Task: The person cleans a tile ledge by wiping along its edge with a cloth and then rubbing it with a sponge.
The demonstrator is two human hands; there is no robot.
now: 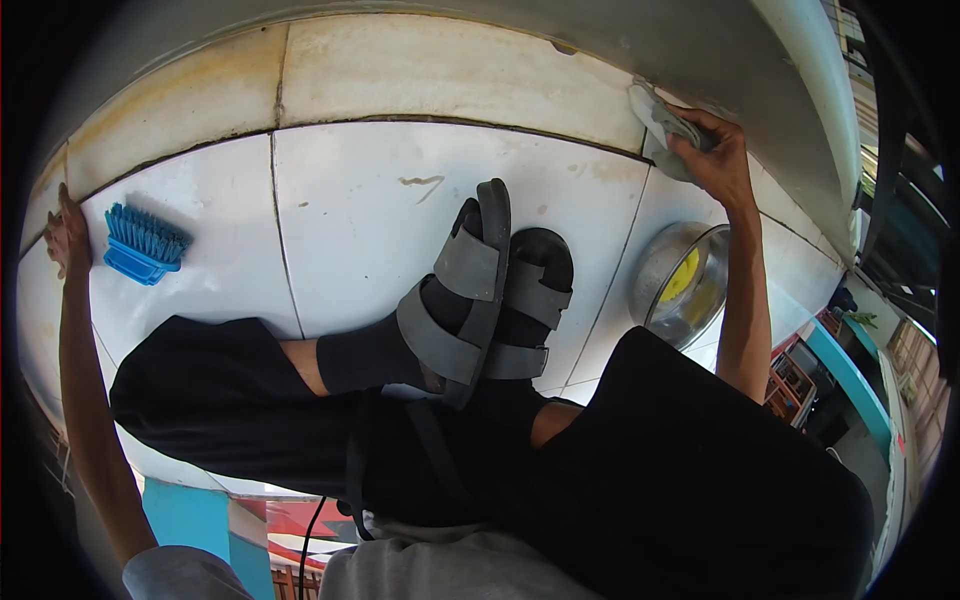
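Note:
My right hand (716, 160) is closed around a pale grey cloth (668, 130), which lies against the tiles at the foot of the wall. Below that hand stands a round metal bowl (655, 285) with something yellow (681, 275) inside. At the far left, my left hand (68, 238) rests on the tiled surface with its fingers stretched out. Close to its right lies a blue scrub brush (143, 243), bristles facing up and toward the wall.
White floor tiles (345, 220) with dark joints and a few stains meet a yellowed tile strip (440, 70) along the curved grey wall (700, 40). My sandalled feet (455, 300) and black-clothed legs (230, 410) take up the middle. A turquoise post (190, 530) stands at lower left.

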